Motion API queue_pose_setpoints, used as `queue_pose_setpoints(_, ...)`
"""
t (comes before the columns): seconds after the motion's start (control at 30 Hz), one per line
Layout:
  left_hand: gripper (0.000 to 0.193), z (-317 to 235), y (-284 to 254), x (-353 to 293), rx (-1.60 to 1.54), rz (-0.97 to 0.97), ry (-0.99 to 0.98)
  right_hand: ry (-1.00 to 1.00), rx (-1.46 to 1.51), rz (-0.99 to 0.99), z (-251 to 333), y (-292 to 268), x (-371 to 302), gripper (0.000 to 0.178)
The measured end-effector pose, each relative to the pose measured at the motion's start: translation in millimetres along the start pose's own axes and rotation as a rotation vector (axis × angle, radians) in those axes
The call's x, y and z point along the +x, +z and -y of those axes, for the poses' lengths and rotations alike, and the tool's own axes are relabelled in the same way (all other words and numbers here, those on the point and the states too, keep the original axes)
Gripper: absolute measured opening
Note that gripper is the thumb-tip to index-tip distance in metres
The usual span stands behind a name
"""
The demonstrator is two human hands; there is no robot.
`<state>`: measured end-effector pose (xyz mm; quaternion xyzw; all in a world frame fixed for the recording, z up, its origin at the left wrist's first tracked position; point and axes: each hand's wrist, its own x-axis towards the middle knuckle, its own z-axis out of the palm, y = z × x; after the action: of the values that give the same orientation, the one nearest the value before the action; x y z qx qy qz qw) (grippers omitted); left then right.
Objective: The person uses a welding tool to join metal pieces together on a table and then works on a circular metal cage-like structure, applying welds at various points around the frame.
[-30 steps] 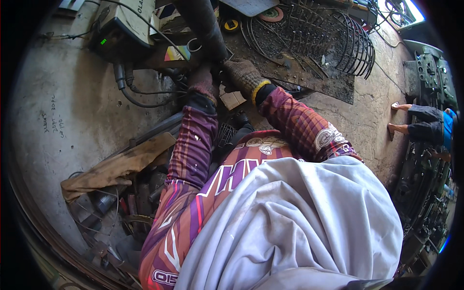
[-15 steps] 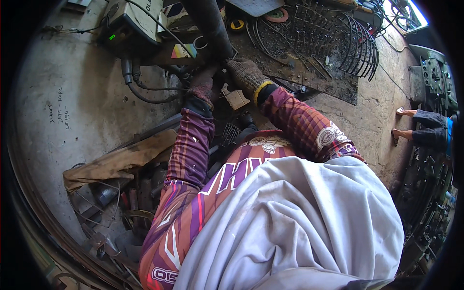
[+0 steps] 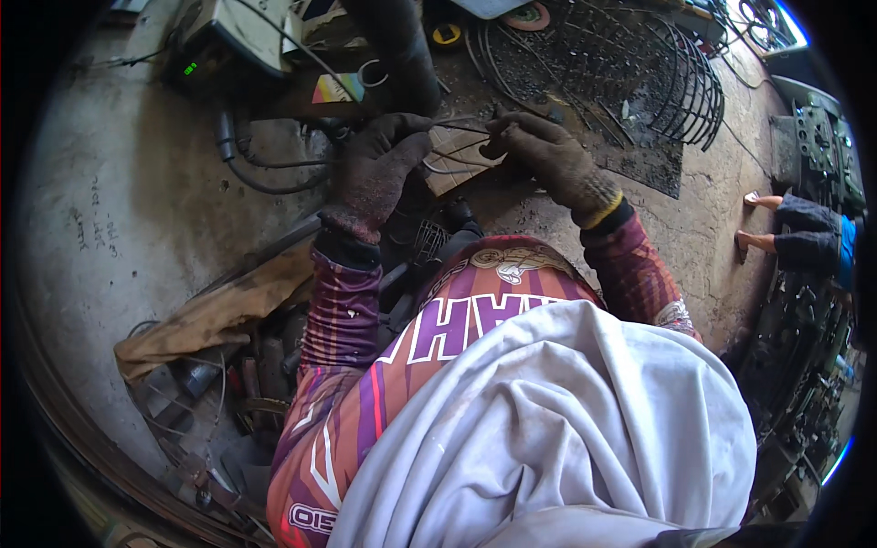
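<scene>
My left hand (image 3: 379, 169), in a dark knitted work glove, is closed with its thumb and fingertips pinched on a thin bent metal rod (image 3: 461, 129). Opposite it, my right hand (image 3: 553, 164), gloved in brown with a yellow cuff, is closed on the rod's other side. The rod spans the gap between both hands in curved lines, perhaps a ring; its ends are hidden by the gloves. Below it lies a small tan cardboard box (image 3: 454, 157). A thick dark pipe (image 3: 399, 55) stands just beyond my left hand.
A dark metal table (image 3: 653, 169) bears grit, loose rods and a curved rod cage (image 3: 690, 87). At upper left sits a machine (image 3: 219, 50) with a green display and cables. Brown cloth (image 3: 215, 306) covers scrap at left. Another person's legs (image 3: 804, 228) show at far right.
Both hands have drawn back from the foot of the pipe and spread apart, the right one moving rightward. A thin bent rod now shows between them.
</scene>
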<state>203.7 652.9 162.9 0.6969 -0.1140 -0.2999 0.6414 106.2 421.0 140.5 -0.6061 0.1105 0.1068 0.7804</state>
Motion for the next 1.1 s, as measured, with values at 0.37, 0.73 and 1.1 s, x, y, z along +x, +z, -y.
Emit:
queue_pose_setpoints(0.37,0.022,-37.6,69.1,53.2,-0.208,0.435,-0.078,0.018,-0.016,-0.309,32.3,-30.0,-50.6,0.035)
queue_pose_setpoints(0.73,0.02,-30.3,171.7,52.3,-0.227,0.646,-0.251,-0.256,0.449,-0.792,9.6,-52.0,-110.8,0.032)
queue_pose_setpoints(1.1,0.022,-42.7,292.7,50.0,-0.429,0.578,-0.327,-0.288,0.476,-0.78,10.3,-147.8,-164.7,0.034)
